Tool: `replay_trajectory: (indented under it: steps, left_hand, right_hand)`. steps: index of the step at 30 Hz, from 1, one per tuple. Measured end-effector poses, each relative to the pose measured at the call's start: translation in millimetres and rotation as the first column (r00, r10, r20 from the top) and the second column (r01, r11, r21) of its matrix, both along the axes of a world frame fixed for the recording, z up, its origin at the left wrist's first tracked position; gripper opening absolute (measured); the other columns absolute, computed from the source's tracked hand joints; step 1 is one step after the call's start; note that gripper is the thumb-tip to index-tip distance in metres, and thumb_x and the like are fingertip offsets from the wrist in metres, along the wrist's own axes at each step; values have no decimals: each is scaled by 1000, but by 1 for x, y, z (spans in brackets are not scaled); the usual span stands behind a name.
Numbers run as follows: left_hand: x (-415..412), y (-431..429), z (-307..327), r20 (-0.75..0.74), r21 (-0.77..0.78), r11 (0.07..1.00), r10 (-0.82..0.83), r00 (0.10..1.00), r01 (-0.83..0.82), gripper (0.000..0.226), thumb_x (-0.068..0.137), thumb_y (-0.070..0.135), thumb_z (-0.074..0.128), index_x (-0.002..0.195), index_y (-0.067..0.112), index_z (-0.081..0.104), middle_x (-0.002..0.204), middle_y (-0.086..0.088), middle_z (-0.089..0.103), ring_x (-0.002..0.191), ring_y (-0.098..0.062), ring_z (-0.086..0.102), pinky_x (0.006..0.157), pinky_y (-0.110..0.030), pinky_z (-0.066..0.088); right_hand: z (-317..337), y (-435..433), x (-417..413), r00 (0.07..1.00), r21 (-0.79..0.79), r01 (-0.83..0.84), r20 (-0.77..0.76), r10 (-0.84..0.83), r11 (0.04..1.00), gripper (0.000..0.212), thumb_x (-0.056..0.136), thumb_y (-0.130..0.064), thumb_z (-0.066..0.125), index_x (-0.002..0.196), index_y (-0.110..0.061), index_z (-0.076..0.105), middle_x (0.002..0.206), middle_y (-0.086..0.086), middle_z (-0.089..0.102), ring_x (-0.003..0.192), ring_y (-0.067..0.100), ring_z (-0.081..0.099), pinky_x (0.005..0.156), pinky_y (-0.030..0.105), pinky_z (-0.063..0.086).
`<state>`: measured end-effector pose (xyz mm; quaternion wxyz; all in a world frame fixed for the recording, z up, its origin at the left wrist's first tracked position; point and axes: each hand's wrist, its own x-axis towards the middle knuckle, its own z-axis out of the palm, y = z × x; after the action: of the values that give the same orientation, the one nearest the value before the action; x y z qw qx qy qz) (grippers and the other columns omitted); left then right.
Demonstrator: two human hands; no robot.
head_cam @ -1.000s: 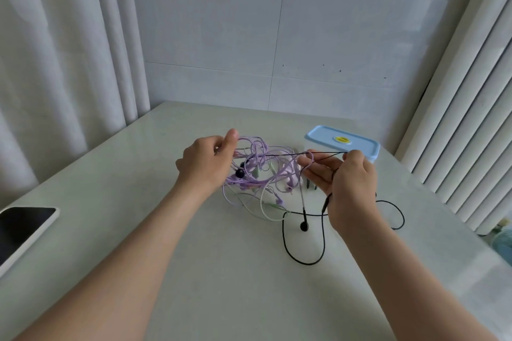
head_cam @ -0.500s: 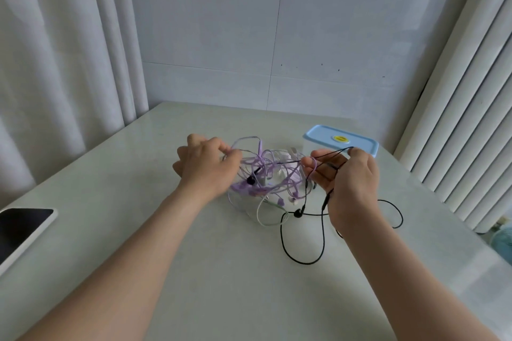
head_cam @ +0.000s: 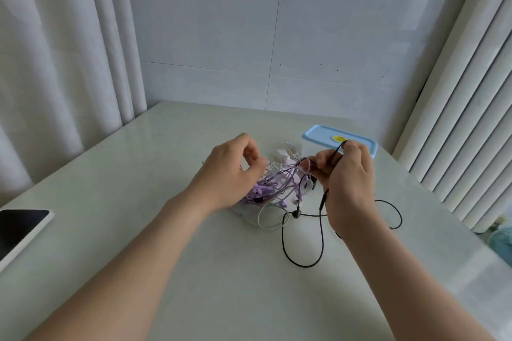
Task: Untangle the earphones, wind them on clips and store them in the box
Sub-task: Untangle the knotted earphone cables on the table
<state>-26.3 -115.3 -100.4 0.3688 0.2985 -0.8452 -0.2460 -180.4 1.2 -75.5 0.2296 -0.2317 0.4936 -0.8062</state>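
A tangle of purple earphones [head_cam: 273, 187], white earphones [head_cam: 266, 219] and black earphones [head_cam: 303, 238] lies in the middle of the table. My left hand [head_cam: 231, 174] rests on the left side of the tangle, fingers curled over the purple cables. My right hand [head_cam: 347, 183] pinches the black cable at the tangle's right side, a strand running up over its fingers. Black loops trail on the table below and to the right of that hand. The box with a light blue lid [head_cam: 339, 141] stands just behind my right hand. White clips [head_cam: 284, 155] show behind the tangle.
A phone [head_cam: 20, 225] with a dark screen lies at the table's left edge. Curtains hang to the left, vertical blinds to the right, and a tiled wall stands behind the pale table [head_cam: 171, 243].
The tangle has been lowered onto the table. My left hand moved down over the purple cables, and my right hand pulled the black cable up and right toward the box.
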Motion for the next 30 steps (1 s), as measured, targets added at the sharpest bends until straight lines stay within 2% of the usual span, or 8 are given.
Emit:
replay_trajectory:
  steps: [1, 4, 8, 12, 19, 24, 27, 30]
  left_hand:
    - [1, 0, 2, 21, 62, 998, -2, 1000, 1, 6, 98, 26, 62, 92, 26, 61, 95, 12, 67, 63, -11, 61, 65, -26, 44]
    - [4, 1, 5, 122, 122, 992, -3, 993, -12, 19, 90, 14, 60, 87, 27, 73, 87, 13, 71, 64, -2, 61, 64, -22, 43]
    - [7, 3, 6, 259, 208, 976, -112, 959, 58, 15, 82, 24, 71, 88, 37, 77, 90, 18, 74, 64, 6, 60, 61, -16, 42]
    - [8, 3, 5, 360, 173, 978, -172, 917, 115, 17, 82, 32, 79, 89, 46, 74, 83, 21, 69, 62, 6, 57, 58, -11, 40]
    - [3, 5, -2, 308, 75, 988, -153, 939, 136, 12, 86, 36, 80, 92, 33, 70, 82, 17, 64, 69, -2, 56, 59, -12, 39]
    - [3, -4, -2, 107, 215, 968, -154, 982, 128, 13, 91, 20, 68, 91, 31, 61, 76, 18, 66, 62, -12, 52, 64, -32, 46]
    - [3, -2, -4, 118, 270, 946, -218, 969, 180, 26, 92, 5, 56, 97, 30, 55, 90, 14, 67, 66, -11, 50, 65, -32, 44]
    - [2, 1, -5, 157, 286, 933, -270, 950, 218, 27, 93, 4, 61, 106, 27, 56, 95, 12, 74, 71, -10, 53, 72, -32, 48]
  right_hand:
    - [0, -1, -1, 1000, -12, 17, 20, -17, 1000, 24, 112, -20, 29, 98, -12, 46, 57, 2, 50, 56, 24, 61, 83, 51, 60]
    - [-1, -2, -4, 997, -31, 51, 67, -49, 998, 23, 111, -17, 29, 98, -13, 46, 57, 1, 44, 57, 23, 60, 87, 52, 60]
    - [-1, -3, -1, 991, -37, 62, 120, -57, 997, 22, 111, -16, 30, 96, -12, 47, 63, 4, 39, 52, 21, 58, 79, 43, 58]
    - [-1, -4, -1, 987, -42, 62, 153, -55, 997, 23, 111, -15, 32, 95, -11, 48, 64, 3, 38, 45, 14, 52, 73, 39, 54]
    - [-1, -4, -2, 982, -35, 59, 184, -52, 998, 20, 110, -12, 32, 98, -10, 49, 66, 5, 38, 42, 13, 52, 73, 38, 54]
    - [0, -4, -6, 964, -39, 61, 262, -49, 997, 21, 107, -9, 32, 95, -11, 49, 68, 6, 38, 48, 19, 52, 77, 42, 58]
    - [-2, -6, -6, 961, -25, 53, 272, -44, 998, 20, 107, -9, 32, 94, -11, 48, 66, 7, 38, 60, 27, 50, 76, 43, 60]
    - [-2, -6, -7, 959, -16, 59, 280, -52, 998, 21, 107, -8, 32, 95, -11, 49, 66, 7, 38, 63, 28, 49, 69, 38, 57]
